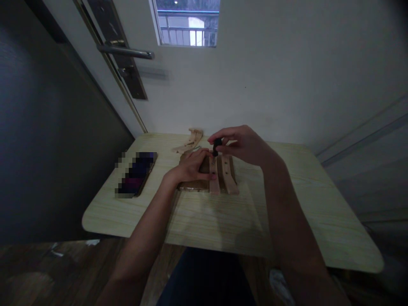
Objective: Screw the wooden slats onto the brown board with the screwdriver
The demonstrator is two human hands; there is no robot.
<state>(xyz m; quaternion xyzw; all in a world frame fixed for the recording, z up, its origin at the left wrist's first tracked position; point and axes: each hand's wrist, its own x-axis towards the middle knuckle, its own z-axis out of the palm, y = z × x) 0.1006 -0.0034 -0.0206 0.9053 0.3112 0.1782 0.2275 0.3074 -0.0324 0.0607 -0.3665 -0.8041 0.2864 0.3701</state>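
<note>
Screwdriving looks to be the step: the right hand (242, 144) pinches a small black-handled screwdriver (217, 146) upright over a wooden slat (214, 178) on the surface (287, 221), the left hand (191, 166) pressing the wood steady, so careful downward turning seems needed.

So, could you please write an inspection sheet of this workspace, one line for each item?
Surface: light wood-grain table, rounded corners.
Job's things: brown board carrying two pale wooden slats; small black tool above them.
Clutter: more pale wooden pieces at the far edge; dark flat object on the left, blurred.
Hands: left hand rests on the board; right hand pinches the black tool.
Cables: nothing seen.
Surroundings: white wall, small window, door with metal handle, wooden floor.
</note>
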